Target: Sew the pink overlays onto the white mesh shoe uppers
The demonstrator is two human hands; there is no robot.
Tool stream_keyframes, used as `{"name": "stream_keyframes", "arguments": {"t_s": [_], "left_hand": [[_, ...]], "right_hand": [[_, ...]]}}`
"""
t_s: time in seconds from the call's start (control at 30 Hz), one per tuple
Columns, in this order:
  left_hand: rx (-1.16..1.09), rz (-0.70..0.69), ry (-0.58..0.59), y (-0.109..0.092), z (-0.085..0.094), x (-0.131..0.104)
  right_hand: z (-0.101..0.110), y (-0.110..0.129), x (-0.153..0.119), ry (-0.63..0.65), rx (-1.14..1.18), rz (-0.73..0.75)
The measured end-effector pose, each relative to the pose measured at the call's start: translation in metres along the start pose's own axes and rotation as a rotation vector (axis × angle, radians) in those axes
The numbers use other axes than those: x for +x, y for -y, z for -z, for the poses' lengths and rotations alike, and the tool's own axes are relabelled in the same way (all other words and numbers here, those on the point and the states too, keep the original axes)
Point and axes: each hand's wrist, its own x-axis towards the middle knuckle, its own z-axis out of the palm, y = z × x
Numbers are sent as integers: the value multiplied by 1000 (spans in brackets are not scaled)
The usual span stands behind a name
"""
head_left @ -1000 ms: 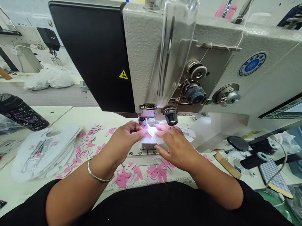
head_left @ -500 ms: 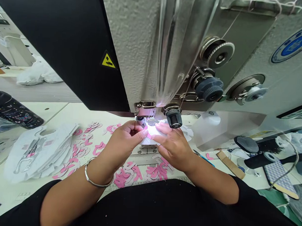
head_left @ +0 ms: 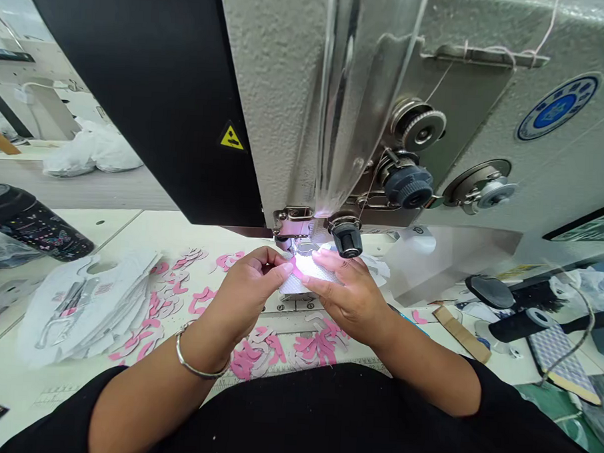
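Observation:
Under the lit needle area of a sewing machine (head_left: 292,216) lies a white quilted fabric piece (head_left: 295,285). My left hand (head_left: 252,278) is closed, its thumb and forefinger pinching a small curved pink fabric piece (head_left: 296,269) at the white fabric's left side. On the right, my right hand (head_left: 352,289) touches the white fabric with its fingers stretched out and apart. Glare washes out part of the fabric, and the needle tip cannot be made out. Loose pink fabric cutouts (head_left: 254,351) lie in front of the machine bed.
Left of my hands is a stack of white bib-shaped pieces (head_left: 112,318) with metal tweezers (head_left: 65,306) on top. A dark bottle (head_left: 36,221) stands beyond it. To the right are a tan strip (head_left: 461,333) and a black thread spool (head_left: 520,324). The machine head overhangs my hands.
The view has shifted slightly. The white fabric has turned a little under my fingers, and more of the pink piece shows. Both hands keep nearly the same places.

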Motion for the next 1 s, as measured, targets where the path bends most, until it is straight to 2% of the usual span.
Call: {"name": "stream_keyframes", "arguments": {"t_s": [0.17, 0.3, 0.43, 0.57, 0.87, 1.0], "left_hand": [[57, -6, -48, 2, -2, 0], [-44, -2, -25, 1, -7, 1], [-165, 95, 0, -3, -9, 4], [-184, 101, 21, -4, -10, 6], [-151, 75, -32, -4, -14, 7], [-161, 92, -70, -2, -15, 12]], "right_hand": [[4, 1, 1, 10, -8, 19], [5, 2, 2, 10, -17, 22], [6, 3, 2, 31, -16, -1], [7, 4, 2, 30, -4, -15], [11, -1, 6, 53, 73, -42], [18, -4, 17, 131, 175, -98]]}}
